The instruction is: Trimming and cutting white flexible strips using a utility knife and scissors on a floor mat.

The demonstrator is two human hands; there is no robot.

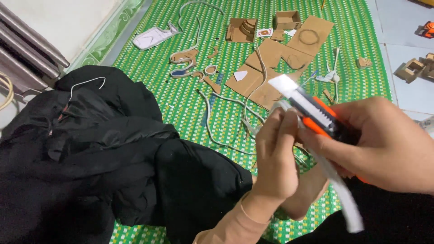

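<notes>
We hold a utility knife (pixel 316 115) with an orange and black body in our right hand (pixel 384 144), near the centre right of the view, raised above the green woven mat (pixel 181 104). Its blade is pushed out and points up and to the left. The blade meets a long white strip (pixel 343 194), which runs from our left hand (pixel 275 158) down toward the lower right, where its free end hangs loose.

Risk, as we judge it: the left fingertips (pixel 282 124) sit just beside the exposed blade. A slip of the knife along the strip, caused by the strip flexing or by too much push, could bring the edge against those fingers. The unsupported strip could also twist, which would send the cut off its line.

Hand pose: our right hand is wrapped around the knife body, fingers closed firmly on it, knuckles toward the camera. Our left hand stands upright on its wrist, thumb and fingers pressed together on the upper end of the strip, pinching it close to the blade.

Around this work lie a black jacket (pixel 99 149) at the left, flat cardboard pieces (pixel 275 58) with cut-out rings, a small cardboard box (pixel 287 20), thin curved offcuts (pixel 226 117) across the mat, and small cardboard blocks (pixel 413 68) on the tiled floor (pixel 407 27) at the upper right.
</notes>
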